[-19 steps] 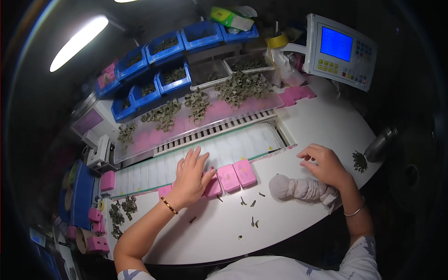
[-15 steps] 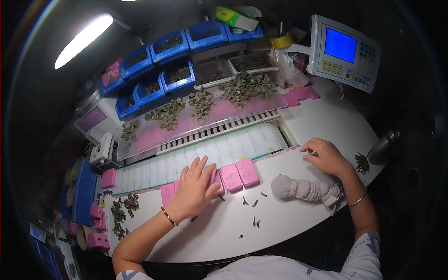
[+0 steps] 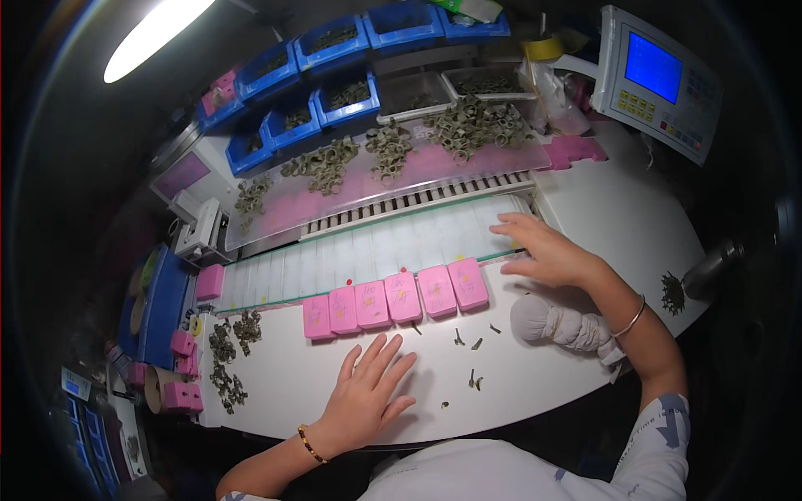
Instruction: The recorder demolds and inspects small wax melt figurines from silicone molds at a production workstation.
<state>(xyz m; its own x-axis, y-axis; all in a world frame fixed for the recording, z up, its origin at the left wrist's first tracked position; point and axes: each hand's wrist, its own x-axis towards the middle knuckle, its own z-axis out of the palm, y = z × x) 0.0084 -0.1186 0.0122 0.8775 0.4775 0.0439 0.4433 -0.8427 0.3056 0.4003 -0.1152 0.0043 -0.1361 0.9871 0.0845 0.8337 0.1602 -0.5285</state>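
Note:
Fingers spread and palm down, my left hand (image 3: 363, 402) is over the white table on the near side of a row of several pink blocks (image 3: 372, 305). It holds nothing. The blocks carry handwritten marks and stand along the near edge of a white slatted panel (image 3: 376, 240) with a green glass edge. At that panel's right end is my right hand (image 3: 547, 255), fingers apart, with nothing visible in it. Just nearer than this hand lies a knotted grey-white cloth bundle (image 3: 568, 330). A few small dark green pieces (image 3: 476, 343) are scattered between the hands.
Behind the panel, a clear tray (image 3: 288, 209) bears heaps of grey-green ring-shaped pieces (image 3: 468, 129), with blue bins (image 3: 349, 96) beyond. A control box with a blue screen (image 3: 653, 68) stands back right. A dark bottle (image 3: 714, 263) is far right; small dark pieces (image 3: 224, 346) lie left.
My left hand has drawn back toward me from over the pink blocks, uncovering the row. The right hand has moved left and away from me, to the panel's end. The view has shifted.

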